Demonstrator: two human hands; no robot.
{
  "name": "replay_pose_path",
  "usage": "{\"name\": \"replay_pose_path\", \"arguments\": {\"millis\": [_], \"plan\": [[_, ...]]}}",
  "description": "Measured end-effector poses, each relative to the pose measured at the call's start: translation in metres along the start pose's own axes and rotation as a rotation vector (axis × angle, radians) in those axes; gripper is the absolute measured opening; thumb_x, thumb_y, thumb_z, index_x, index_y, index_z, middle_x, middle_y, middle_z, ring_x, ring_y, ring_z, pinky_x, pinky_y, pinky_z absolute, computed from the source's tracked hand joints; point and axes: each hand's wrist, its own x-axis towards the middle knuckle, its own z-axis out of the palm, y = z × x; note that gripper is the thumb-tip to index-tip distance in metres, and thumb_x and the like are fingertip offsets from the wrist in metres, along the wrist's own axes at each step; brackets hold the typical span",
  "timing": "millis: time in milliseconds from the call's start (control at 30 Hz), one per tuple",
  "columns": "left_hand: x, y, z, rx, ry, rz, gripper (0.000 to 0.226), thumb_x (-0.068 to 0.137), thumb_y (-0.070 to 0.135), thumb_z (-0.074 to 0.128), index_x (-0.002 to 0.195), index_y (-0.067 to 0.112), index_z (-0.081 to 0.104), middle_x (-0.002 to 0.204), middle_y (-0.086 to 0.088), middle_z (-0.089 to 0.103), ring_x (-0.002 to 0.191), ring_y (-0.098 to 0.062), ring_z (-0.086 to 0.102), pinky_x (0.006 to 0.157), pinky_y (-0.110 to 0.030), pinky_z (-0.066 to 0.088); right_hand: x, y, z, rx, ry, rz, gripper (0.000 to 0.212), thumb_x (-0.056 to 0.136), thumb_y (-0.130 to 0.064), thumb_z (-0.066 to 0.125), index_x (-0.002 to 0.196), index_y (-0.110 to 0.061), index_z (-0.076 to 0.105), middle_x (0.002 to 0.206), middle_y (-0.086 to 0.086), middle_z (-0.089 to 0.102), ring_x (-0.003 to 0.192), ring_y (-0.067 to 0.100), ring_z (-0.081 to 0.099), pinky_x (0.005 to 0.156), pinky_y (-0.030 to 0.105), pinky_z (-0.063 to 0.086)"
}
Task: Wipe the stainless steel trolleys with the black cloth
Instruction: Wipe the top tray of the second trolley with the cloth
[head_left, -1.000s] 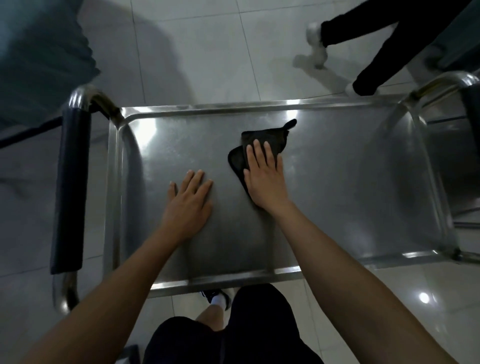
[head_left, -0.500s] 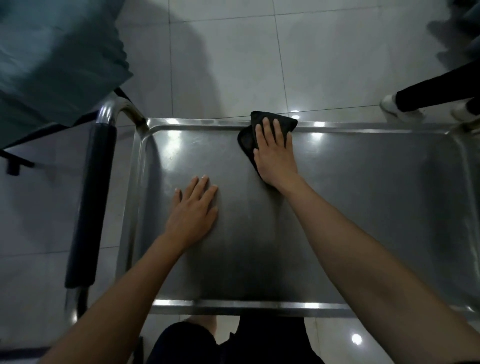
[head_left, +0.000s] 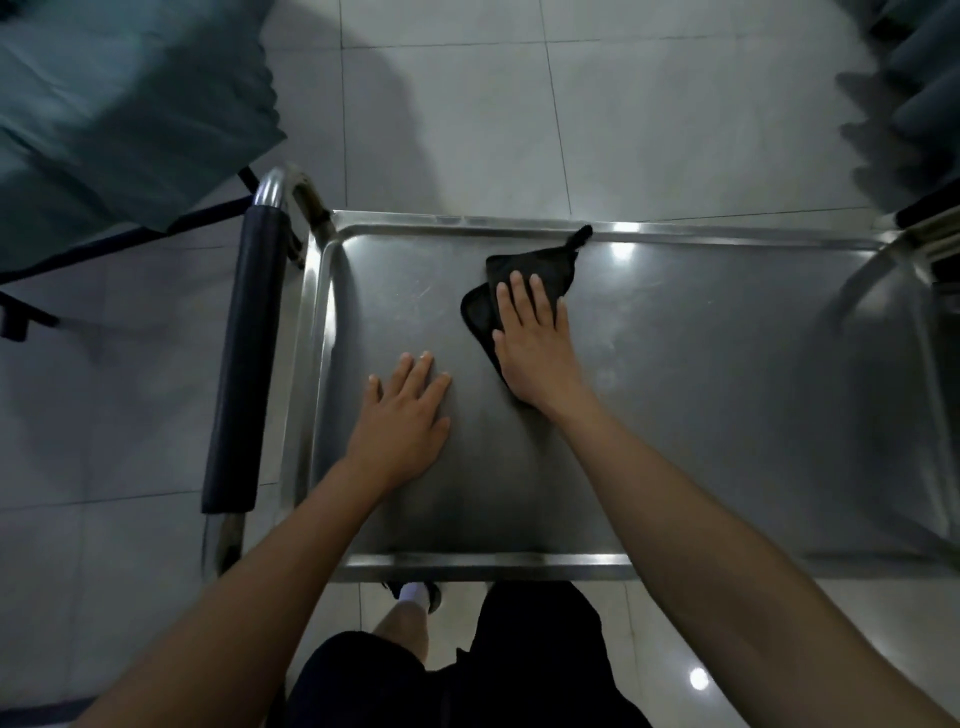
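Note:
A stainless steel trolley (head_left: 727, 395) fills the middle of the head view, its flat top shelf rimmed by a raised edge. A black cloth (head_left: 480, 312) lies on the shelf near the far rim, its loop tag touching that rim. My right hand (head_left: 535, 343) presses flat on the cloth, fingers together and pointing away from me. My left hand (head_left: 405, 415) rests palm-down on the bare steel to the left, fingers spread, holding nothing.
The trolley's push handle (head_left: 244, 358) with a black grip runs along the left side. A teal fabric-covered object (head_left: 104, 114) stands at the upper left on a dark frame. Another trolley's steel frame (head_left: 930, 244) shows at the right edge. Pale floor tiles surround everything.
My right hand has drawn the cloth back from the far rim toward me. My left hand stays planted on the shelf. The other person's legs are no longer in view.

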Motion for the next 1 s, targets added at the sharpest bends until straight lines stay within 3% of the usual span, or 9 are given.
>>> {"name": "replay_pose_path", "arguments": {"millis": [367,600,733,900,1000], "plan": [[-0.039,-0.010,0.016,0.077,-0.036,0.098,0.067,0.099,0.047,0.038,0.155,0.025,0.011,0.164,-0.005,-0.005,0.150,-0.030,-0.008,0.118,-0.059,0.013,-0.131,-0.037,0.040,0.011,0.085,0.132,0.064,0.104,-0.037,0.031,0.160,-0.014,0.011,0.168,0.007,0.001,0.154,0.028,-0.006,0.122,0.056,0.012],[-0.059,-0.013,0.014,0.042,-0.093,0.145,0.063,0.099,0.046,0.040,0.154,0.023,0.020,0.164,-0.004,0.000,0.150,-0.030,-0.002,0.117,-0.059,0.017,-0.196,-0.055,0.055,-0.034,0.082,0.171,0.066,0.104,-0.036,0.036,0.160,-0.014,0.008,0.168,0.008,0.002,0.155,0.029,-0.003,0.121,0.056,0.017],[-0.067,-0.018,0.007,0.017,-0.133,0.158,0.056,0.098,0.046,0.041,0.148,0.020,0.034,0.163,-0.005,0.010,0.150,-0.029,0.005,0.114,-0.057,0.027,-0.206,-0.074,0.058,-0.024,0.050,0.197,0.067,0.104,-0.035,0.036,0.160,-0.013,0.005,0.168,0.009,0.000,0.154,0.030,-0.006,0.120,0.058,0.018],[-0.072,-0.022,-0.007,-0.009,-0.081,0.180,0.046,0.096,0.042,0.043,0.134,0.016,0.049,0.141,-0.008,0.046,0.131,-0.029,0.039,0.100,-0.049,0.043,-0.203,-0.101,0.063,0.009,0.039,0.208,0.067,0.103,-0.036,0.032,0.160,-0.013,0.005,0.168,0.009,-0.002,0.154,0.030,-0.008,0.121,0.058,0.014],[-0.073,-0.025,-0.018,0.012,-0.039,0.190,0.053,0.097,0.040,0.043,0.145,0.017,0.038,0.150,-0.008,0.039,0.139,-0.028,0.032,0.109,-0.052,0.036,-0.198,-0.103,0.062,0.024,0.048,0.218,0.066,0.104,-0.035,0.032,0.160,-0.013,0.005,0.168,0.008,-0.002,0.154,0.030,-0.009,0.121,0.059,0.014]]}}
